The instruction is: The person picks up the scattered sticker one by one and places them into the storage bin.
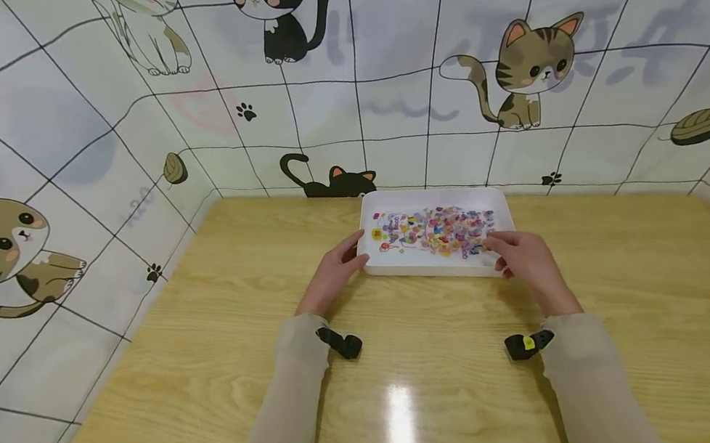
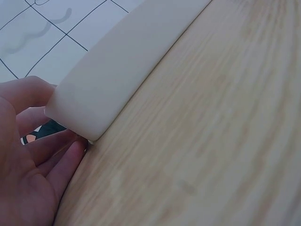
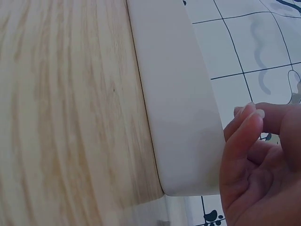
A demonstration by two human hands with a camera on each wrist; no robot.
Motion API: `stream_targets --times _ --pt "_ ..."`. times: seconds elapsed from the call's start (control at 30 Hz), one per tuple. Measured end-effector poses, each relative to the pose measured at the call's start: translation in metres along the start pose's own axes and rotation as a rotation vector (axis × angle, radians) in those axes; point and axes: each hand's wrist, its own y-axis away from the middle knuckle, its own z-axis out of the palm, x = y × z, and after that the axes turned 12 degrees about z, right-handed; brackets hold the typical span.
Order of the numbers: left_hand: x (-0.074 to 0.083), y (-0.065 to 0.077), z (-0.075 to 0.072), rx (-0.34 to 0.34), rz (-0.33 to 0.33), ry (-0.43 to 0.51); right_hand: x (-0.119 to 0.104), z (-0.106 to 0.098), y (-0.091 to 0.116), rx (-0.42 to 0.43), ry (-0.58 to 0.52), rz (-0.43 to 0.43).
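A shallow white tray (image 1: 429, 266) stands on the table close to the back wall. Inside it lie many small colourful stickers or pieces (image 1: 446, 230), crowded toward the right. My left hand (image 1: 334, 272) grips the tray's front left corner; in the left wrist view its fingers lie along the short side and around the corner. My right hand (image 1: 526, 263) is at the tray's right end, fingertips over the inside of the rim. In the right wrist view its fingers are bent, thumb tip close to a fingertip. I cannot tell whether something small is between them.
Pale wood tabletop (image 1: 238, 325) spreads in front of the tray and to both sides. A white tiled-pattern wall (image 1: 392, 123) with cartoon cats rises behind and on the left. Black wrist cameras (image 1: 347, 346) are strapped over the beige sleeves.
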Motion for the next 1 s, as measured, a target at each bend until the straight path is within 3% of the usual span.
stream_targets --times 1.0 --pt "-0.0038 -0.0040 -0.0007 -0.009 0.021 -0.034 0.0015 0.0010 -0.0010 -0.032 0.004 -0.023"
